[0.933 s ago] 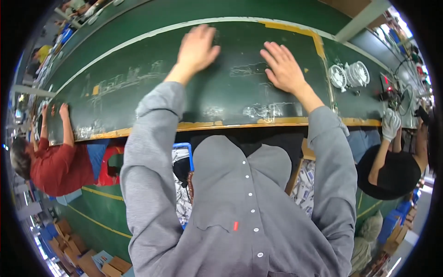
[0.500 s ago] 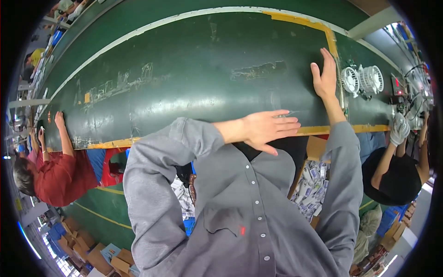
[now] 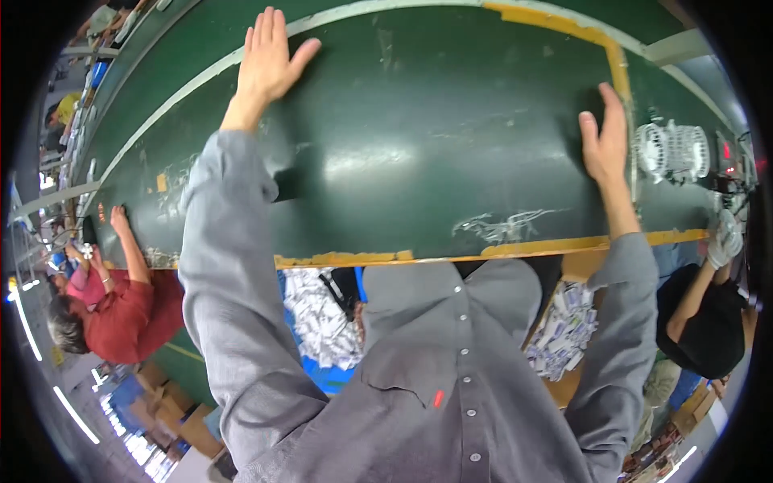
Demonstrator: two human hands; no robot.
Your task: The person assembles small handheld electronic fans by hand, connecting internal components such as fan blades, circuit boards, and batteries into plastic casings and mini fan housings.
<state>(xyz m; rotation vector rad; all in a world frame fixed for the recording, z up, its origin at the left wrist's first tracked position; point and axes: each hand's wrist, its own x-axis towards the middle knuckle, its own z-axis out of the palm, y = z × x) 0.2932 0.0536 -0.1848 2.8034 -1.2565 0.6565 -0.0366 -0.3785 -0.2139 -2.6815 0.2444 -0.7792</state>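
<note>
Both my arms reach over a dark green work surface [image 3: 419, 185]. My left hand [image 3: 268, 63] is far out at the upper left, by the pale strip along the far side. Its fingers are stretched and the thumb sticks out, with nothing held. My right hand [image 3: 605, 141] lies at the right, near the yellow tape line, thumb apart from the fingers and holding nothing. Just right of it, past the line, stand white slotted fan wheels [image 3: 672, 151] with small parts about them.
At the left a person in red [image 3: 113, 314] works at the surface. Another in black with a white glove [image 3: 729, 240] is at the right. Below the edge sit a blue bin [image 3: 330, 380] of white packets and a cardboard box [image 3: 573, 385] of packets.
My left hand has swung from in front of my chest to the far upper left. My right hand stays beside the yellow line. The scuffed surface pattern in view differs.
</note>
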